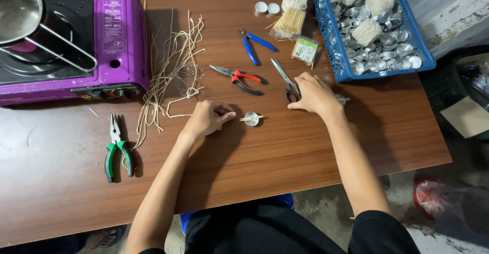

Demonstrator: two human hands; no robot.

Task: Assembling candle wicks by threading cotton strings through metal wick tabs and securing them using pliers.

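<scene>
My left hand (pixel 208 118) rests on the wooden table (pixel 305 147) with its fingers curled, fingertips close to a small round metal cup (pixel 251 118) that has thin sticks laid across it. My right hand (pixel 313 95) lies on the handles of grey scissors (pixel 284 78). Just past its knuckles a second small metal cup (pixel 341 99) with a stick peeks out. A bundle of pale wick strings (pixel 170 71) sprawls to the left of my left hand.
A purple portable gas stove (pixel 109 45) with a steel pot (pixel 18 12) stands at the back left. Green pliers (pixel 117 147), red pliers (pixel 238 78) and blue pliers (pixel 253 43) lie about. A blue basket (pixel 331 40) of metal cups and string balls sits at the back right.
</scene>
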